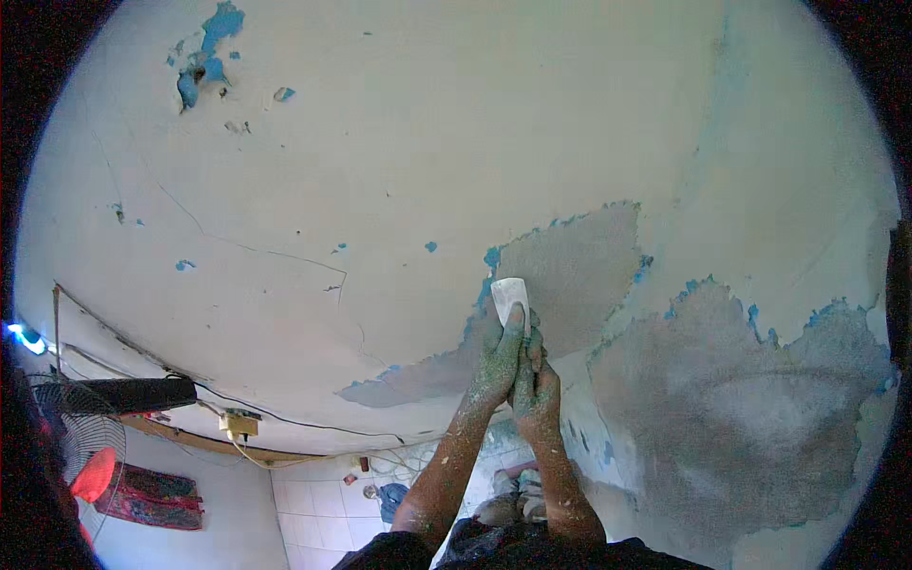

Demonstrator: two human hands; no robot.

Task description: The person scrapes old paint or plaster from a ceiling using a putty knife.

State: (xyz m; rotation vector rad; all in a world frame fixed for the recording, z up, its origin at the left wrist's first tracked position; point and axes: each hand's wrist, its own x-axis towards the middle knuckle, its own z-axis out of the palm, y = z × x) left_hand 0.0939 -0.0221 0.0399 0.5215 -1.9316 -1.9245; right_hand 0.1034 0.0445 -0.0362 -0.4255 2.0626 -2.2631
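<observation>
A pale, flat-bladed scraper [510, 293] points up the wall, its blade at the left edge of a bare grey plaster patch [577, 263]. My left hand [499, 356] grips it, the thumb lying along the blade. My right hand [536, 385] is closed around the lower part, pressed against the left. Both hands hide the handle. Pale dust and flecks coat my hands and forearms. Peeling blue paint [491, 256] edges the patch within the off-white wall [427, 142]. Whether the blade touches the wall is hard to tell.
A larger bare patch [748, 413] spreads at lower right. Chipped blue spots [221, 28] mark the upper left. At lower left are a wire-guarded fan [92, 442], a yellowish electrical box [239, 424] with cables and a red patterned cloth [153, 496]. White floor tiles [313, 499] show below.
</observation>
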